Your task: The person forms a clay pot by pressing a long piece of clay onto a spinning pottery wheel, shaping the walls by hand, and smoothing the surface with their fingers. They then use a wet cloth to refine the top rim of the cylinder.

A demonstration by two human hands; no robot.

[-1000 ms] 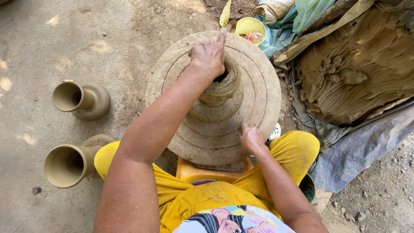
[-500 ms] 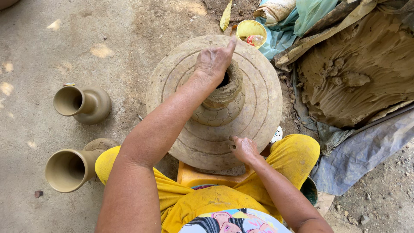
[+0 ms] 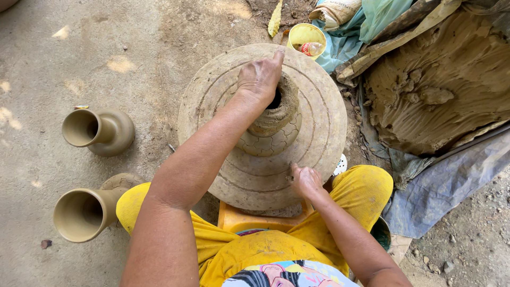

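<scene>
The left hand [image 3: 260, 79] lay over the rim of a small clay pot [image 3: 276, 114] that stood at the middle of the round potter's wheel [image 3: 319, 133], its fingers curved over the lip and partly into the dark opening — a grip pressed against the clay wall rather than closed round it. The right hand [image 3: 305, 180] rested on the near edge of the wheel, fingers curled down onto the disc; whether it pinched anything there could not be told.

Judged from its look, the pot was only partway formed: the base had a swollen belly with cracked, drier patches, and above it rose a short, thick neck with a rough rim. It was far squatter than the two finished vases on the ground to the left — one upright vase [image 3: 98, 130] farther off and a larger vase [image 3: 87, 212] just beside the person's yellow-clad knee [image 3: 130, 204], both with smooth flared mouths. Thinning, raising and flaring the neck appeared to be left.

To the right a big heap of raw clay [image 3: 441, 90] sat on grey sheeting [image 3: 446, 191], well apart from the wheel. A yellow bowl [image 3: 306, 37] stood just beyond the wheel's far edge, near crumpled cloth [image 3: 372, 16]. An orange stool [image 3: 249, 220] showed under the wheel's near side. Nothing lay on the disc between the hands and the pot — the forearm alone hid part of its left side.
</scene>
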